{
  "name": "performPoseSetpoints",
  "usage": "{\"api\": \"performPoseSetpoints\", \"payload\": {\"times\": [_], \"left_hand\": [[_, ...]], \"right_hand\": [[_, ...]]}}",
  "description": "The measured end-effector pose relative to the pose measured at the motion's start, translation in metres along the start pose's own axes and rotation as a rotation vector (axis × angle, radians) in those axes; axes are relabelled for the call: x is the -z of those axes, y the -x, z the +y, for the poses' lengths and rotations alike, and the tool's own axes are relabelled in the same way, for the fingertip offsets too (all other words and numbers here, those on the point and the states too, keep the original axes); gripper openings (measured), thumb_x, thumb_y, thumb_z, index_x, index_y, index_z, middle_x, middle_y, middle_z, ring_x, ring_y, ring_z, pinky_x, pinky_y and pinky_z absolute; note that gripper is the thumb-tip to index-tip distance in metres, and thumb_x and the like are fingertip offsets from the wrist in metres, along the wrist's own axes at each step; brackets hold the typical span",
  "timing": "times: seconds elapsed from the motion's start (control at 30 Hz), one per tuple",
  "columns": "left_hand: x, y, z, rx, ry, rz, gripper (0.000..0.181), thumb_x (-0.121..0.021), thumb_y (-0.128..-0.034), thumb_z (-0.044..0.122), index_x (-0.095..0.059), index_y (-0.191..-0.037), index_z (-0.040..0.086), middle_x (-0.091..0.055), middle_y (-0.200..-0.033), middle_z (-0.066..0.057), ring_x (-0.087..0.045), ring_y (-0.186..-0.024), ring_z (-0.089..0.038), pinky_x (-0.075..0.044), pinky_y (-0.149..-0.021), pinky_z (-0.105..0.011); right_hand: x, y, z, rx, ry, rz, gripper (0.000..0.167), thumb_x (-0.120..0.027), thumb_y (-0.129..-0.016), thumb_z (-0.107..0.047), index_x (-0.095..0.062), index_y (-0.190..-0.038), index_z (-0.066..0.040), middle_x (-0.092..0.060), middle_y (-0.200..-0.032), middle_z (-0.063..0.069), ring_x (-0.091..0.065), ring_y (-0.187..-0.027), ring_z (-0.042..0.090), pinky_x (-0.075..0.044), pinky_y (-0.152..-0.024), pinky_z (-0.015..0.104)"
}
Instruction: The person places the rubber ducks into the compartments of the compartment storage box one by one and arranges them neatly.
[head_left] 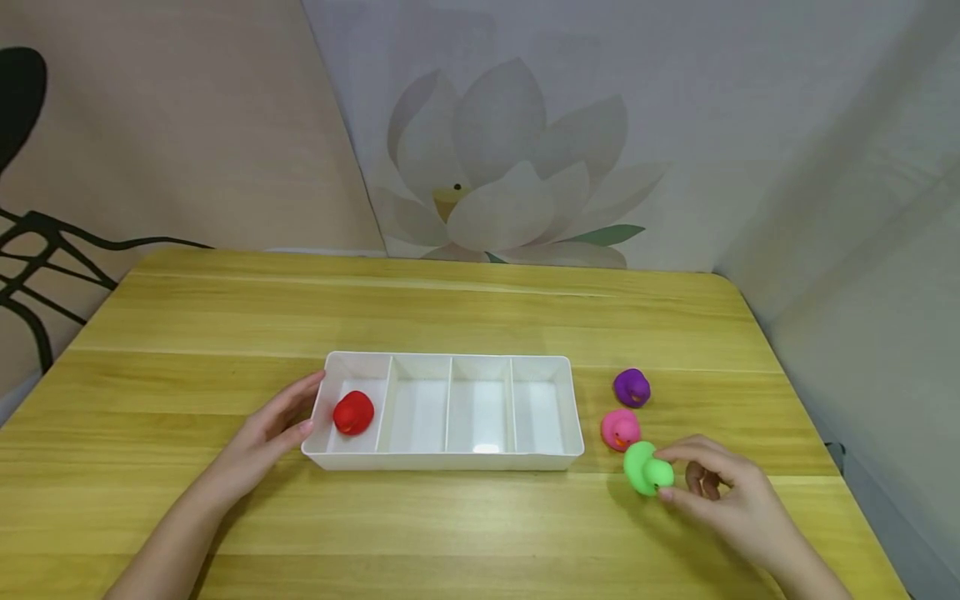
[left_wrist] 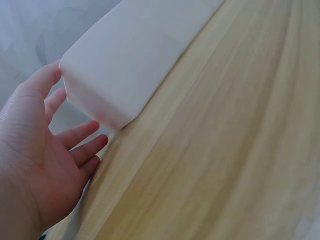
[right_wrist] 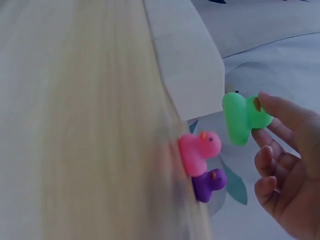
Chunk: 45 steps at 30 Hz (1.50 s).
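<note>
A white tray [head_left: 442,462] with several compartments lies on the table, and a red rubber duck [head_left: 353,413] sits in its leftmost one. My left hand [head_left: 272,429] touches the tray's left end with thumb and fingertips, its fingers fairly straight; the left wrist view shows the tray's outer wall [left_wrist: 115,60] against them. Right of the tray, my right hand [head_left: 720,483] pinches a green rubber duck [right_wrist: 237,120] by the head between thumb and forefinger, above the tabletop. Beside it a pink rubber duck [head_left: 620,429] and a purple rubber duck [head_left: 632,388] stand on the table.
The wooden table [head_left: 480,533] ends at a pale curtain with a printed flower [head_left: 517,167] behind it. A dark metal chair [head_left: 45,242] stands beyond the table's left side. Another pale curtain [head_left: 862,208] hangs along the right.
</note>
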<state>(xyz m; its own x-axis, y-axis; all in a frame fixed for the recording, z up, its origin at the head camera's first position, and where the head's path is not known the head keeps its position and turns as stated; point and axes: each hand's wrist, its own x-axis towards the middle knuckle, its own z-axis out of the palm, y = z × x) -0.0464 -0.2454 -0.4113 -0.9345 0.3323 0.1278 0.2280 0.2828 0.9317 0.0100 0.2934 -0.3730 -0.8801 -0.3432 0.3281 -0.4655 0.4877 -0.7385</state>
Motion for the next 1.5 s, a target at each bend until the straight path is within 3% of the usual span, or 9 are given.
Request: {"api": "performPoseSetpoints", "payload": {"times": [0.43, 0.67, 0.87, 1.03, 1.2, 1.37, 1.5], "left_hand": [[0.0, 0.0, 0.0, 0.004, -0.009, 0.002, 0.056, -0.051, -0.0969, 0.0, -0.034, -0.149, 0.011, -0.04, -0.142, -0.024, -0.041, -0.124, -0.001, -0.037, -0.094, -0.013], [0.0, 0.0, 0.0, 0.002, -0.001, 0.003, 0.055, -0.051, -0.0968, -0.001, -0.034, -0.149, 0.01, -0.04, -0.141, -0.025, -0.041, -0.124, -0.001, -0.037, -0.094, -0.014], [0.0, -0.001, -0.001, -0.002, -0.001, 0.005, 0.056, -0.051, -0.0965, -0.001, -0.035, -0.148, 0.01, -0.041, -0.141, -0.024, -0.042, -0.124, -0.002, -0.038, -0.093, -0.014], [0.0, -0.001, -0.001, 0.0, -0.002, 0.005, 0.055, -0.051, -0.0966, -0.001, -0.034, -0.148, 0.01, -0.041, -0.141, -0.023, -0.042, -0.123, -0.001, -0.038, -0.093, -0.014], [-0.001, 0.0, 0.0, 0.008, -0.013, 0.004, 0.055, -0.051, -0.0969, 0.0, -0.034, -0.149, 0.011, -0.039, -0.141, -0.025, -0.041, -0.123, 0.0, -0.038, -0.093, -0.013], [-0.001, 0.0, 0.001, 0.011, -0.017, 0.0, 0.055, -0.051, -0.097, 0.001, -0.034, -0.149, 0.011, -0.039, -0.142, -0.025, -0.041, -0.123, 0.0, -0.039, -0.093, -0.013], [-0.001, 0.001, 0.002, 0.009, -0.017, 0.003, 0.055, -0.052, -0.0969, 0.001, -0.034, -0.149, 0.011, -0.04, -0.141, -0.025, -0.041, -0.123, 0.0, -0.039, -0.092, -0.013]], "right_hand": [[-0.008, -0.02, -0.025, 0.032, -0.033, 0.07, 0.05, -0.08, -0.063, 0.015, -0.069, -0.105, -0.009, -0.064, -0.098, 0.0, -0.046, -0.063, 0.005, -0.036, -0.049, 0.023], [-0.014, -0.034, -0.03, 0.141, -0.101, 0.115, 0.053, -0.078, -0.057, 0.021, -0.069, -0.104, -0.003, -0.062, -0.088, 0.003, -0.043, -0.061, 0.009, -0.033, -0.047, 0.024], [-0.019, -0.048, -0.042, 0.162, -0.137, 0.119, 0.052, -0.079, -0.059, 0.019, -0.069, -0.104, -0.004, -0.062, -0.088, 0.003, -0.043, -0.06, 0.01, -0.032, -0.046, 0.024], [-0.025, -0.058, -0.053, 0.138, -0.134, 0.104, 0.047, -0.08, -0.062, 0.015, -0.07, -0.101, -0.008, -0.065, -0.099, 0.006, -0.044, -0.059, 0.009, -0.034, -0.045, 0.023], [-0.031, -0.067, -0.065, 0.089, -0.141, 0.062, 0.043, -0.082, -0.066, 0.01, -0.07, -0.101, -0.012, -0.062, -0.093, 0.001, -0.043, -0.059, 0.01, -0.035, -0.047, 0.024], [-0.039, -0.076, -0.07, 0.088, -0.187, 0.03, 0.04, -0.081, -0.068, 0.009, -0.07, -0.101, -0.011, -0.059, -0.087, 0.001, -0.041, -0.059, 0.013, -0.034, -0.047, 0.026], [-0.047, -0.083, -0.073, 0.062, -0.205, 0.01, 0.039, -0.082, -0.069, 0.005, -0.07, -0.102, -0.013, -0.062, -0.092, 0.0, -0.04, -0.056, 0.013, -0.033, -0.046, 0.025]]}}
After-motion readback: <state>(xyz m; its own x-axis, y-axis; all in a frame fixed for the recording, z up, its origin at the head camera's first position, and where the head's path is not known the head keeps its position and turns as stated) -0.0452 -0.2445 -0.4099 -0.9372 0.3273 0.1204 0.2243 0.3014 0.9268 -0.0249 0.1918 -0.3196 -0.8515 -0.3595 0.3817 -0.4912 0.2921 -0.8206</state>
